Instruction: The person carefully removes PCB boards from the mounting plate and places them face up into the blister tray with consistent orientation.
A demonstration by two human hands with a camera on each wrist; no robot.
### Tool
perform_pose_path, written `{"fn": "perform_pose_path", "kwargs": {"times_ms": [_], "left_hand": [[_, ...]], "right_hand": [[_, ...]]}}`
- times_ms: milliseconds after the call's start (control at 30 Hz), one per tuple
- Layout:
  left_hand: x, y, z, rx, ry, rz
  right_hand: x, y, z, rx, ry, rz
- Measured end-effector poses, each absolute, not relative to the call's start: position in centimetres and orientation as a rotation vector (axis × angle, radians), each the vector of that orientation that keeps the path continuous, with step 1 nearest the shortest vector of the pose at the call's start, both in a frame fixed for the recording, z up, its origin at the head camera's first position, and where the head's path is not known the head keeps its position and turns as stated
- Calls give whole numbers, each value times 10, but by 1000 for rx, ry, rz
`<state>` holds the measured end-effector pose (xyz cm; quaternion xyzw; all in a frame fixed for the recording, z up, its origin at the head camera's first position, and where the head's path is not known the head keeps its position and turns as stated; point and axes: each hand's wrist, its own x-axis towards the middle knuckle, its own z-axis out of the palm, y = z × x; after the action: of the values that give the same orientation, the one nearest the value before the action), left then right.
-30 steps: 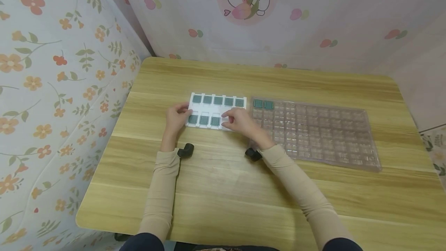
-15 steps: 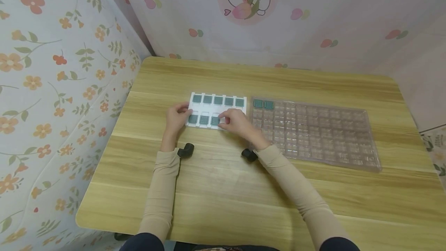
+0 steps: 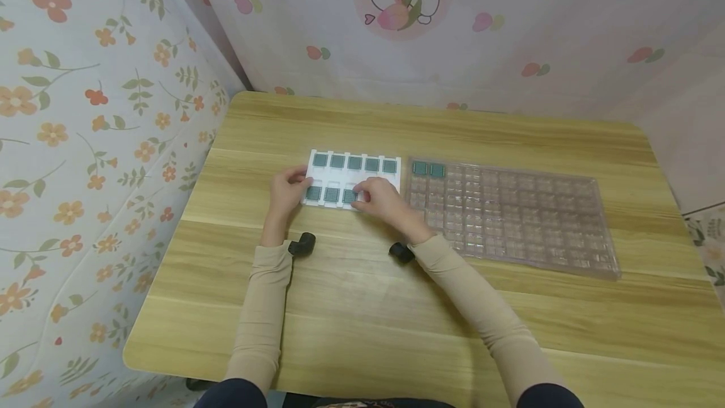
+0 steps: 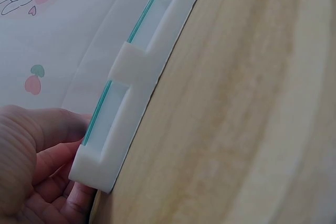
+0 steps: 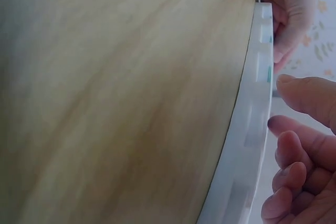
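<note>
A white tray point(image 3: 351, 178) carries green square chips in two rows; several fill the far row, and three lie at the left of the near row. My left hand point(image 3: 287, 194) holds the tray's left end, thumb at its top edge and fingers curled beside it in the left wrist view. My right hand point(image 3: 382, 198) is over the near row, fingertips right at its third chip point(image 3: 348, 196) and partly covering it. In the right wrist view, the right thumb point(image 5: 307, 95) and index finger point(image 5: 302, 135) stand apart with a gap between them, close to the tray's top.
Right of the white tray lies a large clear plastic tray point(image 3: 532, 219) with many small compartments; two green chips point(image 3: 428, 170) sit in its far left corner. Both trays rest on a wooden table point(image 3: 351, 320). Patterned curtains point(image 3: 453, 68) hang behind and at the left.
My right hand has moved left along the near row, from beside the third chip to over its right side. The left hand and both trays have stayed put.
</note>
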<state>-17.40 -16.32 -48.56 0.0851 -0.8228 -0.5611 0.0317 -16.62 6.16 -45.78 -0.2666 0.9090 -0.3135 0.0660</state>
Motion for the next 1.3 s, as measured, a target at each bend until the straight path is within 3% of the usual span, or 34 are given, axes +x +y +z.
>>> {"fn": "perform_pose_path", "kwargs": {"times_ms": [1300], "left_hand": [[-175, -164, -487, 254, -2536, -1734]], "right_hand": [[-165, 49, -456, -633, 2784, -866]]}}
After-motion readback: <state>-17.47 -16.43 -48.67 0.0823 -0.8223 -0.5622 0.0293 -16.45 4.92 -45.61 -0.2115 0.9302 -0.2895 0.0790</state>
